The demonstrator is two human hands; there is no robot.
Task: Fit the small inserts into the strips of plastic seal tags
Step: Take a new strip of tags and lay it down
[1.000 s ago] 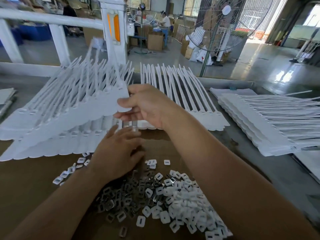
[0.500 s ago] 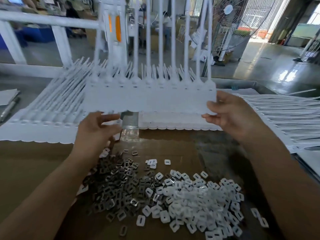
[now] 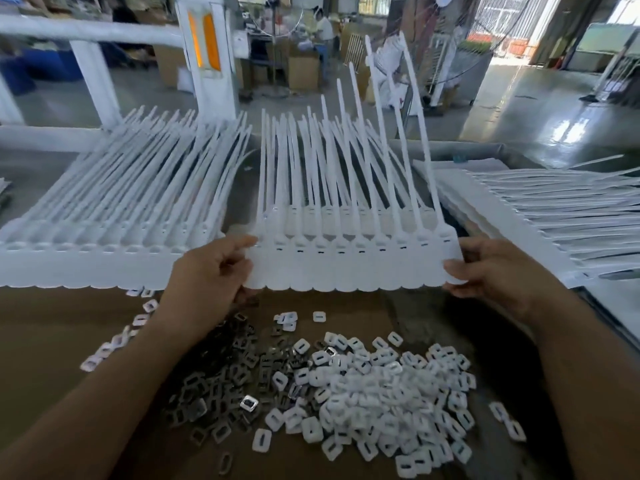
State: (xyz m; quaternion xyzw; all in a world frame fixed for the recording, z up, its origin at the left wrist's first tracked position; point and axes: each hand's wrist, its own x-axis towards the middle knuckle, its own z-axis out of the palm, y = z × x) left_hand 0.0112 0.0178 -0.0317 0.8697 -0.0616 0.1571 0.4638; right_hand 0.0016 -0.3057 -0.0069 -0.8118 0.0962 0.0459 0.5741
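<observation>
One strip (image 3: 353,268) of about ten seal tags, held in front of the middle stack, tails pointing up and away. Left hand (image 3: 207,278) fingers pinch its left end, right hand (image 3: 491,275) fingers pinch its right end. Three stacks on the surface (image 3: 52,323): left stack (image 3: 104,244), middle stack (image 3: 311,174), right stack (image 3: 554,216). Two loose piles below the strip: dark inserts (image 3: 221,375), white inserts (image 3: 388,393). Too many to count.

Stack of strips (image 3: 547,220) partly beyond the right edge.
</observation>
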